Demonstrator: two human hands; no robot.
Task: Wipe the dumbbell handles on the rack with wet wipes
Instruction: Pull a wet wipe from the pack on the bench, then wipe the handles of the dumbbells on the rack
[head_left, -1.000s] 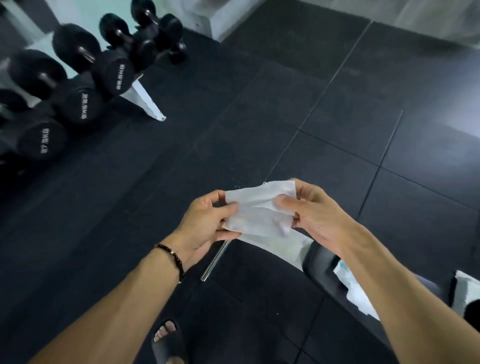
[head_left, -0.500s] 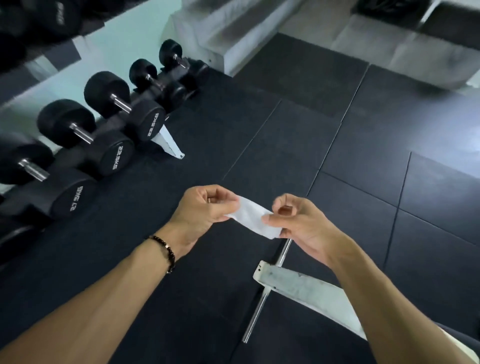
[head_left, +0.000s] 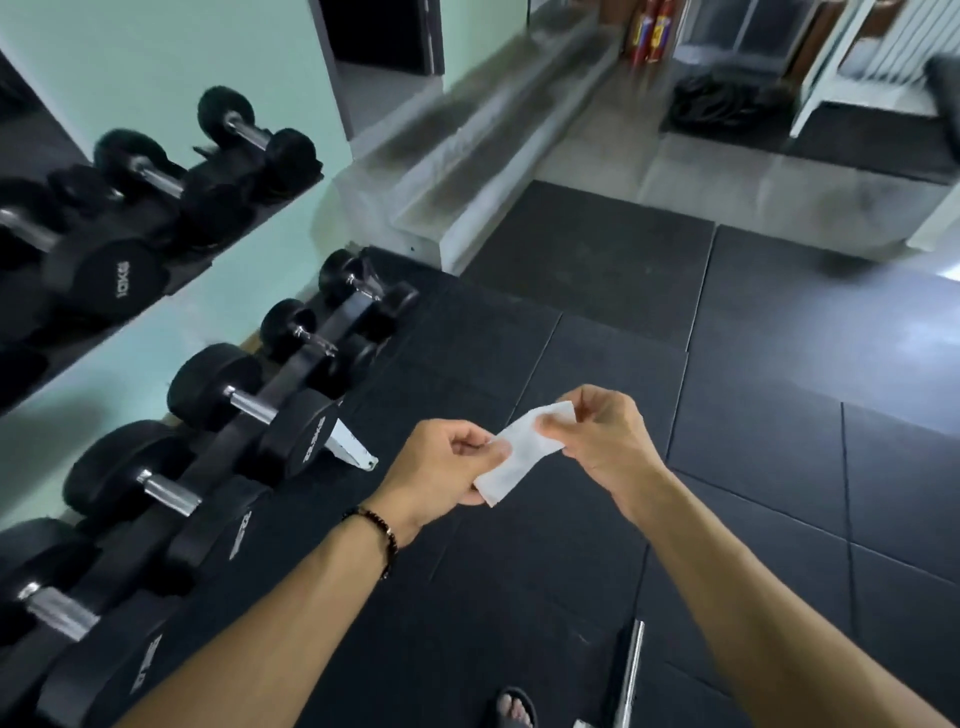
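A folded white wet wipe (head_left: 521, 453) is stretched between my hands in the middle of the view. My left hand (head_left: 441, 470) pinches its lower end and my right hand (head_left: 602, 441) pinches its upper end. To the left stands the dumbbell rack (head_left: 291, 374) with two tiers of black dumbbells. A lower-tier dumbbell has a bare steel handle (head_left: 252, 408); another handle (head_left: 169, 493) lies closer to me. The upper tier carries a 10 kg dumbbell (head_left: 111, 278). Both hands hover over the floor, well right of the rack.
Black rubber floor tiles (head_left: 753, 467) spread ahead and to the right. A grey concrete step (head_left: 457, 171) runs along the far side. A steel bar (head_left: 626, 675) lies on the floor near my sandalled foot (head_left: 514, 709). The rack's white foot (head_left: 353, 449) juts toward me.
The view has tilted up and toward the rack, bringing the upper tier and the concrete step into sight. The wipe is folded smaller than a second ago and stays pinched between both hands.
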